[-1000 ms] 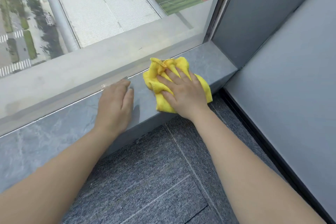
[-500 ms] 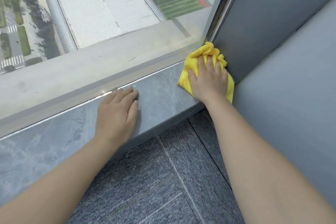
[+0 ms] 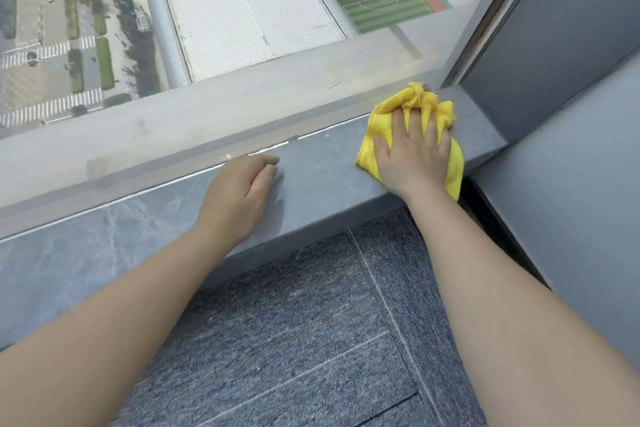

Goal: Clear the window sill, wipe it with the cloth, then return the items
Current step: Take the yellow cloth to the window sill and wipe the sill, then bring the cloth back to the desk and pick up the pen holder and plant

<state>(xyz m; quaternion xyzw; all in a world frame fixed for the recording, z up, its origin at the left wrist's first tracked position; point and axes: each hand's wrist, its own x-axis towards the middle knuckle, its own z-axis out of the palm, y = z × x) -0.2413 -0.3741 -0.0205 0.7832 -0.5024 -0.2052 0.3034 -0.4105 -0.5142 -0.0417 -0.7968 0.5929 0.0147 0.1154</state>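
Right hand: my right hand [image 3: 414,158] lies palm down with the fingers spread wide, pressing the crumpled yellow microfibre cloth [image 3: 427,104] flat; nothing is pinched, it is only pinned under the palm.
Left hand: my left hand [image 3: 239,196] rests on the sill at centre frame, fingers loosely curled under, empty as far as I can see, bracing me.
Cloth: right of centre, on the grey marbled stone window sill [image 3: 318,163], bunched up at its far end against the glass, near the corner where the dark grey side wall panel [image 3: 554,45] meets the sill.
Sill: bare in what I can see, so I judge the clearing done and the wiping under way; the items to return are out of view.
Risk, corner: the bunched cloth may ride over the seam by the window frame and leave dust in the corner, because my flat palm cannot push fabric into that angle.
Risk, edge: the near part of the cloth hangs over the sill's front edge above the grey carpet tiles [image 3: 294,340]; if I lighten my pressure it could slide off.
Risk, coverage: the stretch under my left hand would stay unwiped unless I lift it.
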